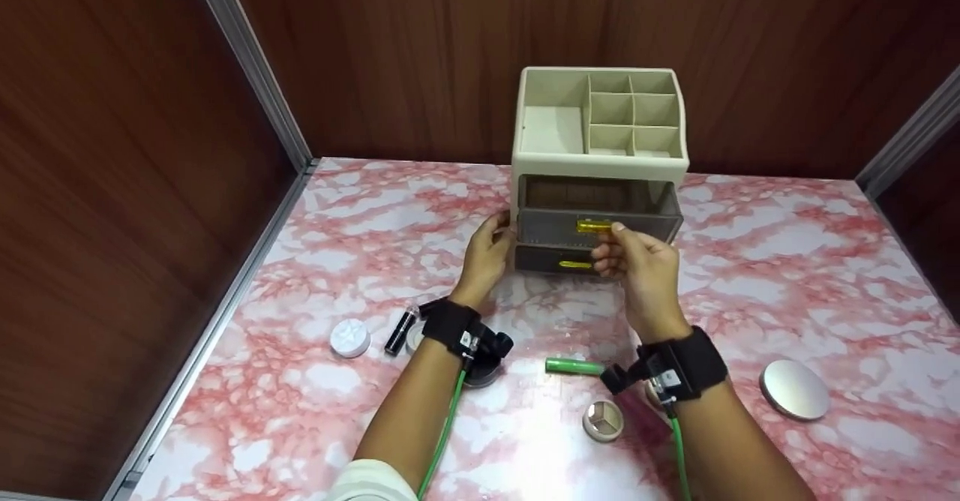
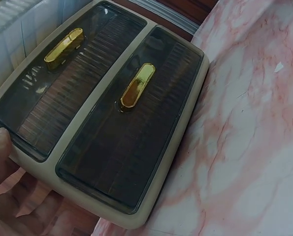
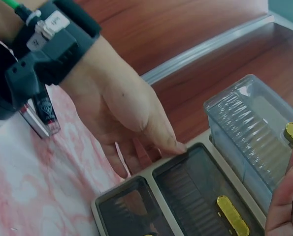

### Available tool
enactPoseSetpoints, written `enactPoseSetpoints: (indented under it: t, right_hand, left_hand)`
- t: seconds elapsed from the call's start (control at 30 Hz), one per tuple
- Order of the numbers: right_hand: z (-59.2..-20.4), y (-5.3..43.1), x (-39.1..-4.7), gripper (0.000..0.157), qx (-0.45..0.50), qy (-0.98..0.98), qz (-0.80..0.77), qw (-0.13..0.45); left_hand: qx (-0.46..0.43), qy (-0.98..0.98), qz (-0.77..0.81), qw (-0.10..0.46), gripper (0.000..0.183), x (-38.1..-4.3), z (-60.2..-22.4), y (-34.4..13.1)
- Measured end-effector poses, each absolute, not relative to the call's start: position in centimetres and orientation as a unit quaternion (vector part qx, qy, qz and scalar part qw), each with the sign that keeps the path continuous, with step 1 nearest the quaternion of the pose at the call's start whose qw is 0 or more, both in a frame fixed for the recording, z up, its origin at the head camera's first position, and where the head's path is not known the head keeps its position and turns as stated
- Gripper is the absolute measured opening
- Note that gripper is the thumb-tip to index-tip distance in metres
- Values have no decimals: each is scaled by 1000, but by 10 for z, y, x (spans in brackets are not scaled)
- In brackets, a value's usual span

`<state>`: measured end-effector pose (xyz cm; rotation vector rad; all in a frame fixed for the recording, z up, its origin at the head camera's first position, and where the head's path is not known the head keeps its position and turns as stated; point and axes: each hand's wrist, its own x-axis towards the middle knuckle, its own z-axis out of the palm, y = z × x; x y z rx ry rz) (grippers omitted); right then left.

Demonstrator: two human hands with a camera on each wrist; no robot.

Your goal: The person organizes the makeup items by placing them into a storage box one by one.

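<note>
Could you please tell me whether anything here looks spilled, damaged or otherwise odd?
Nothing stands out: no visible spill or breakage. The top drawer juts out of the organizer, but the right hand grips its gold handle, which explains it. The green tube and round palette lie loose on the tabletop.

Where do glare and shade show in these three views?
Head view: white glare washes out part of the table near the bottom centre; left wrist view: a gold handle gleams, the left hand is dim; right wrist view: bright reflections streak the open drawer.
</note>
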<state>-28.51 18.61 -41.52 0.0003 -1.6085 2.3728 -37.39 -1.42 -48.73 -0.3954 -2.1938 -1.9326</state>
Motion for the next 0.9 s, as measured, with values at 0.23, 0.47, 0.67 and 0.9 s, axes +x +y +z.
enactPoseSetpoints:
  t: [0.23,0.47,0.67,0.9]
  right_hand:
    - [-415,183,-272,26,15,-548,825,133]
    - [-418,183,-261,27,27,-561,817,131]
    - [-420,183,-251,27,16,-558,818,137]
    - [-421,182,-244,27,16,-566,812,141]
  left_hand:
    - [-135,-737,-655,101,30,-373,-484,-15]
    - [-137,-728,-664,101,29,-372,-485,-15]
    - [-146,-732,-657,110,27,-363,-474,-15]
    - [-142,-736,-655,96,29,-348,-455,-16]
